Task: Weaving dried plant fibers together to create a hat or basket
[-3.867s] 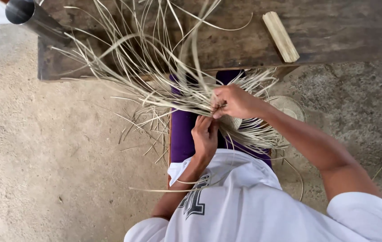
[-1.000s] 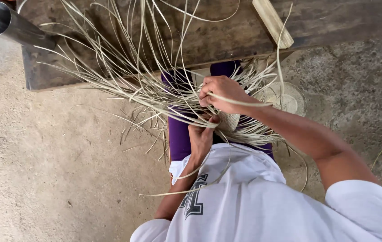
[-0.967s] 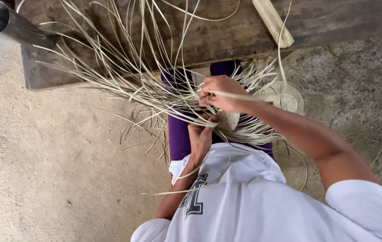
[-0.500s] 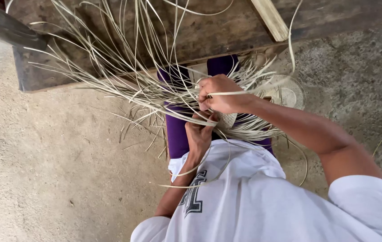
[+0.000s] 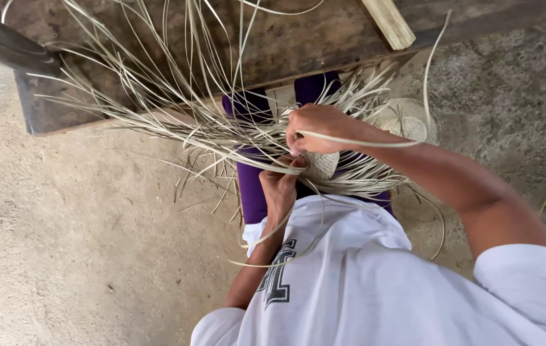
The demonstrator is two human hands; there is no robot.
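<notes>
Two hands, one woven piece, countless straw strands, one wooden stick.

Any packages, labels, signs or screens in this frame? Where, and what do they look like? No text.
No packages, signs or screens in view.
Shirt print: the only marking, on the front of the white shirt, low centre of the frame; blocky dark grey shape with a pale outline, partly creased.
Left hand and right hand grip pale straw strands, unmarked.
</notes>
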